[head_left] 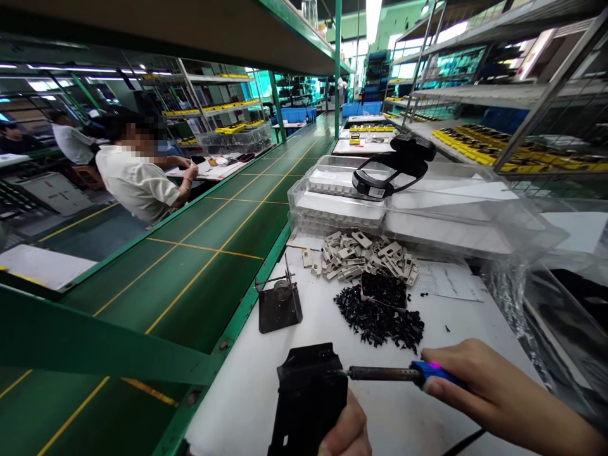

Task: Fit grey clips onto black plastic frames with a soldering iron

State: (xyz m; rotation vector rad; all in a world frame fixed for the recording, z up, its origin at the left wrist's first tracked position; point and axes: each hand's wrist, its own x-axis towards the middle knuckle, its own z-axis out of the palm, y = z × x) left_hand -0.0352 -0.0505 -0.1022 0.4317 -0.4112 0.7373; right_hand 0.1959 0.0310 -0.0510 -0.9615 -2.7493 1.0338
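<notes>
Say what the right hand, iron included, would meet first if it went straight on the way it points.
Probably the black part in the left hand: the soldering iron in the right hand has its tip at that part's edge; contact is unclear.

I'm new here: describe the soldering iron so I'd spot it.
Right of the green conveyor is a white tabletop. Over its near end, the right hand holds the soldering iron, aimed at a black panel. Its blue handle distinguishes it from the small black pieces.

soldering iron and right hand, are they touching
Touching: the head view shows the right hand gripping the soldering iron by its blue handle, thumb and finger against it.
</notes>
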